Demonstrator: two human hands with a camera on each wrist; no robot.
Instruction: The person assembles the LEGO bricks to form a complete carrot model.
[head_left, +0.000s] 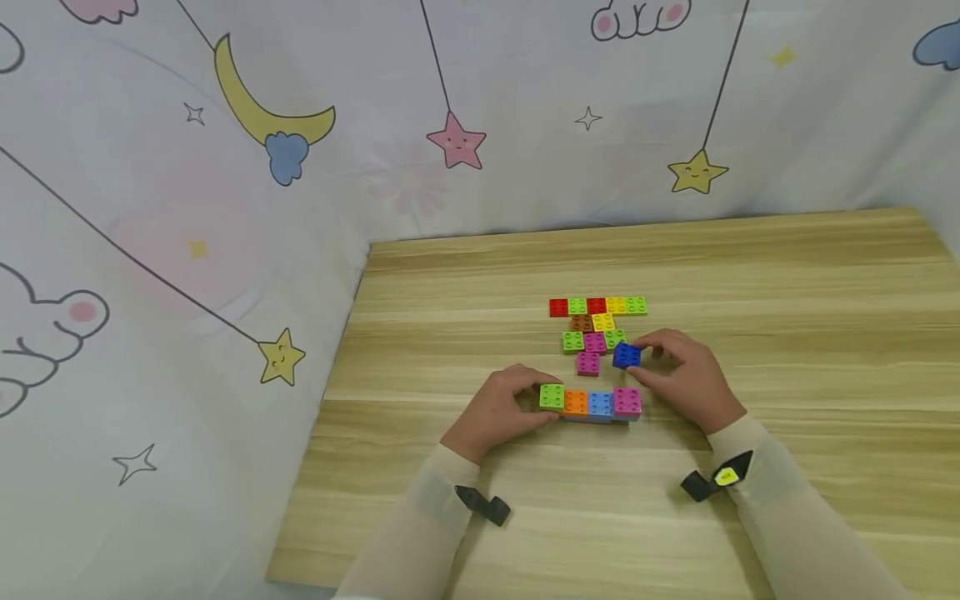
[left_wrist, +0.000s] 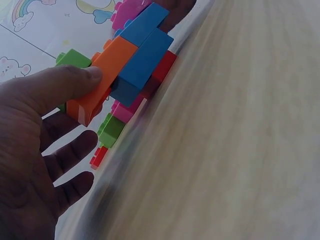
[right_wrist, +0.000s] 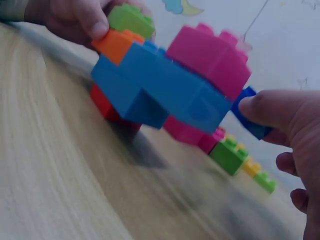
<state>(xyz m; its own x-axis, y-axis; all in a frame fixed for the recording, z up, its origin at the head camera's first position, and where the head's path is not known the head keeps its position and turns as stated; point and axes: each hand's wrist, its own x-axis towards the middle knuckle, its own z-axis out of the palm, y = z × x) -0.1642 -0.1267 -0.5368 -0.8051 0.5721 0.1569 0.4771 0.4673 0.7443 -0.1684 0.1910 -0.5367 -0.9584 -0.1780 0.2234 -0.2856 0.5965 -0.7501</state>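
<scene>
Desk point(head_left: 750, 275): light wood grain, backed by patterned fabric point(head_left: 187, 208) with moon and stars.

Loose bricks point(head_left: 597, 325): mixed colours, clustered near desk centre, just beyond both hands.

Brick row point(head_left: 591, 403): green, orange, blue, magenta on top, blue layer beneath; raised off the desk in the wrist views.

Left hand point(head_left: 504, 410): gripping the row's green and orange end, thumb pressed on orange.

Right hand point(head_left: 682, 375): pinching dark blue brick point(head_left: 626, 356), just beside the row's magenta end.
</scene>
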